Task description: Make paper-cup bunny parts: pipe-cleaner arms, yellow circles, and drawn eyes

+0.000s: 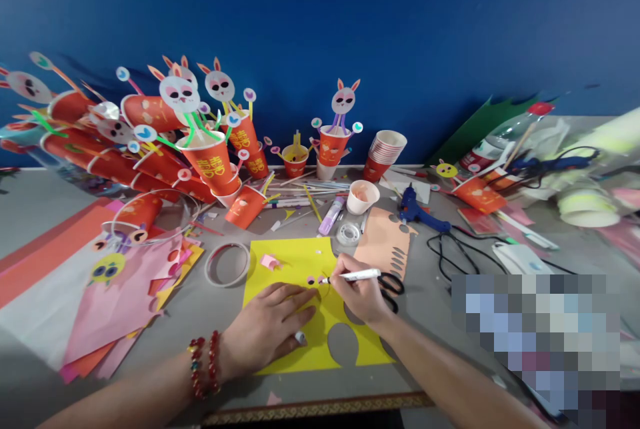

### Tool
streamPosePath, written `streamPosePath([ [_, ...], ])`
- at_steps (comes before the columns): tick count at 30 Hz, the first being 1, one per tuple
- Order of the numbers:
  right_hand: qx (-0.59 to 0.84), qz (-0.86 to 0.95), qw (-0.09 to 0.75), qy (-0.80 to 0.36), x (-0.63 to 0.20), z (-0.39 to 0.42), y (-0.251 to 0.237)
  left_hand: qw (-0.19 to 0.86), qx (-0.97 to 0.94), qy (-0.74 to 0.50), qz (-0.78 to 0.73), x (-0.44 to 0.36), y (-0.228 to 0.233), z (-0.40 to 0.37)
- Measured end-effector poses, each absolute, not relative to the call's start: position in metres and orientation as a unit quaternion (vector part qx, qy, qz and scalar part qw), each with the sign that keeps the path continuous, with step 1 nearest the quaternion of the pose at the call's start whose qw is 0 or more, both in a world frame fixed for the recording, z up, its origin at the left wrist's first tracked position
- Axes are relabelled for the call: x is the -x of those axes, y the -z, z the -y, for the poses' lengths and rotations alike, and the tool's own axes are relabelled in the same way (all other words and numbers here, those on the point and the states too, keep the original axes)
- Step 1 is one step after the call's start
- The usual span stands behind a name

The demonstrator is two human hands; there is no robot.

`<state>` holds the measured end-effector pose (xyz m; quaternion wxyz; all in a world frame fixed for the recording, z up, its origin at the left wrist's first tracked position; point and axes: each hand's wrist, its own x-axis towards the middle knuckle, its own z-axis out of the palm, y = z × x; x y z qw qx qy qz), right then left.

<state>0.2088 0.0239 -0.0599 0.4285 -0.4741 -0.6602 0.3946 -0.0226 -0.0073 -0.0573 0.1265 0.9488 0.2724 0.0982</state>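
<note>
My right hand (361, 294) grips a white marker (357, 275), its tip at two small pink-and-black eye shapes (311, 280) on a yellow paper sheet (285, 256). My left hand (273, 322) lies over the sheet with its fingers stretched toward the eyes. Between its thumb and forefinger a white marker cap (300, 337) pokes out. Round holes are cut in the sheet's lower right. A scrap of pink paper (271, 262) rests on its upper part. Beside my right hand, black-handled scissors (393, 284) are partly hidden.
Red cups with paper rabbit figures (210, 162) crowd the back left. A tape roll (227, 264) touches the sheet's left side. Behind are a glue stick (331, 216), clear tape (349, 234), peach paper (383, 242) and a blue glue gun (420, 212) with looping black cable.
</note>
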Motion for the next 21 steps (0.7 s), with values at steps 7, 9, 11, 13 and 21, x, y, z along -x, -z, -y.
streamPosePath([
  [7,0.48,0.667,0.417,-0.388,-0.2089,-0.0234,0.0613,0.123,-0.95,-0.092,-0.272,0.0223,0.0554,0.0065],
  [9,0.481,0.664,0.418,-0.39,-0.209,-0.0234,0.0615,0.123,-0.951,-0.089,-0.27,0.0226,0.0555,0.0065],
  [11,0.482,0.659,0.424,-0.393,-0.2091,-0.0236,0.0615,0.124,-0.95,-0.092,-0.27,0.0228,0.0559,0.0067],
  [13,0.481,0.655,0.43,-0.393,-0.2091,-0.0239,0.0616,0.125,-0.95,-0.097,-0.271,0.0229,0.0564,0.0069],
  [21,0.485,0.661,0.423,-0.387,-0.2093,-0.0237,0.0617,0.127,-0.95,-0.096,-0.267,0.0226,0.0562,0.0062],
])
